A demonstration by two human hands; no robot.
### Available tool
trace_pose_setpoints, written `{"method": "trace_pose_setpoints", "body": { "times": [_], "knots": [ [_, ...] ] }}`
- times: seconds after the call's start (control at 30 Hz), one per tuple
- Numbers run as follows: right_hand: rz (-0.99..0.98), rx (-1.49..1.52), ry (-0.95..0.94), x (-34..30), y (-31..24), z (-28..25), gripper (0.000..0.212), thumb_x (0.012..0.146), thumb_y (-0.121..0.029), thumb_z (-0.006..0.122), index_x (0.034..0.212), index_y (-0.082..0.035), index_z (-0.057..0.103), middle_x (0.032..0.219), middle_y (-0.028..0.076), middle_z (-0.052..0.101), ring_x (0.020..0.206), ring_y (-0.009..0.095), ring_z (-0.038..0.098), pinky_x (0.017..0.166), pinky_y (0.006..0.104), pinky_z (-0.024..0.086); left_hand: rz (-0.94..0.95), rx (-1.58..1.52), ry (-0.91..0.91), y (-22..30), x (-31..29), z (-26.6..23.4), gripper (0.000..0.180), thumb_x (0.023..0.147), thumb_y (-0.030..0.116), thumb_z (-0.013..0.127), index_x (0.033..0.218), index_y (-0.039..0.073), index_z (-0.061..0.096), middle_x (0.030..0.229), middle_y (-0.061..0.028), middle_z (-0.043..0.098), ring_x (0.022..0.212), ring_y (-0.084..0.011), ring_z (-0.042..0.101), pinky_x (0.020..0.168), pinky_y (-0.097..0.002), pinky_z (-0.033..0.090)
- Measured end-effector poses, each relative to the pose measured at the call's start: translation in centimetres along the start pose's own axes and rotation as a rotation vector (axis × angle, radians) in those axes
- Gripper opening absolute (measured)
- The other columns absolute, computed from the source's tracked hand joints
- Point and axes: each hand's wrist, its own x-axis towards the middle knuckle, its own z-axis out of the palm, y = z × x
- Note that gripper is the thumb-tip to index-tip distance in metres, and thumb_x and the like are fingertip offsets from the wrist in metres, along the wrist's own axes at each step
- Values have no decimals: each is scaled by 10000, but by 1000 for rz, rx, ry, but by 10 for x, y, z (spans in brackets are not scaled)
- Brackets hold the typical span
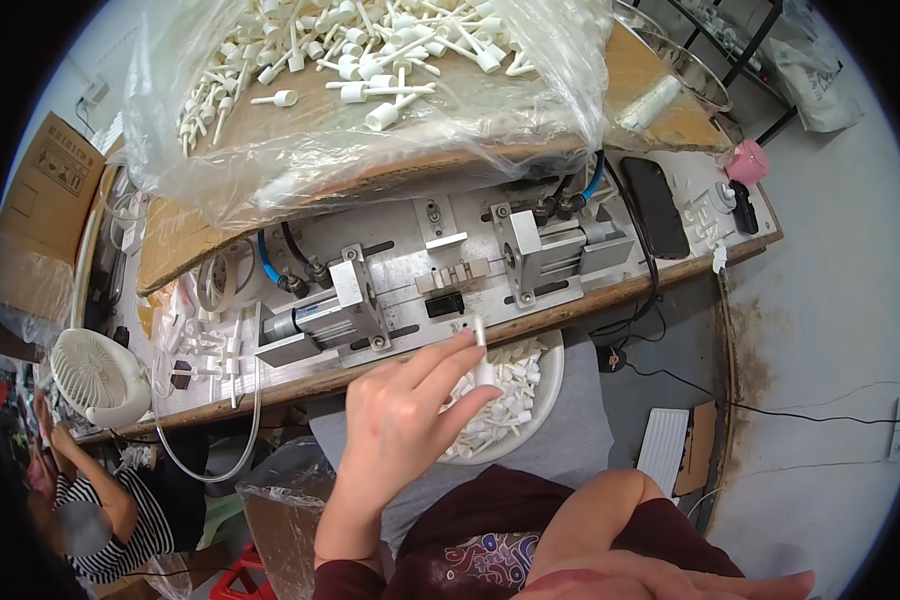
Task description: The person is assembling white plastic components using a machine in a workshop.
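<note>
My left hand [395, 405] is closed in a pinch at the front edge of the bench. Between its thumb and fingers stands a white plastic cap with a stem [483, 370], the thin stem pointing up. Just beyond it is a metal clamping fixture [452, 274] with a small black block [444, 304], between two pneumatic cylinders [332, 315]. Below the hand, a white bowl [553, 385] on my lap holds many similar white pieces. My right hand [670, 578] is close to my body at the lower edge, partly cut off, fingers stretched out, with nothing visible in them.
Behind the fixture, a cardboard sheet [370, 195] carries a clear plastic bag of stemmed caps [350, 70]. A black phone [655, 205] and pink cup [747, 161] stand right; a white fan [98, 375] is left. Another person in stripes [120, 520] sits at lower left. Cables hang right.
</note>
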Motion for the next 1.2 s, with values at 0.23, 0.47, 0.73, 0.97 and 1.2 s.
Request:
{"method": "trace_pose_setpoints", "body": {
  "times": [0.23,0.47,0.73,0.97,1.2],
  "knots": [
    [-35,-529,-591,10,-19,-61,288,975,-235,514,1240,-123,542,1288,66,569,1148,189,541,913,392,434,128,47,510,-22,81,-61,166,788,76,782,936,32,722,848,-84,721,721,-201,659,668,-298,517],
    [-122,-1148,-1112,5,-44,-125,233,893,-176,655,1083,-69,573,1143,194,632,987,330,652,750,399,592,-11,440,322,-93,179,-57,488,804,367,783,1171,69,663,1217,-140,640,1172,-270,578,965,-410,460],
    [172,-1292,-849,-10,-55,-139,425,749,-35,730,1134,-18,550,1140,211,637,763,278,668,623,360,558,-91,514,35,-92,195,-52,473,875,457,676,1080,39,591,1044,-158,604,1050,-334,600,907,-428,474],
    [264,-1274,-848,-11,-47,-132,361,768,13,692,1115,6,592,1087,199,662,678,241,659,568,319,544,160,604,-22,-85,189,-59,248,970,262,568,1024,20,571,1038,-149,588,935,-343,628,782,-418,513],
    [675,-1254,-478,13,-42,-142,373,857,53,596,1227,41,558,1137,203,648,949,231,661,808,329,539,501,311,290,-24,127,-55,258,869,114,642,1108,41,581,1031,-115,564,908,-275,587,682,-355,547]
  ]
}}
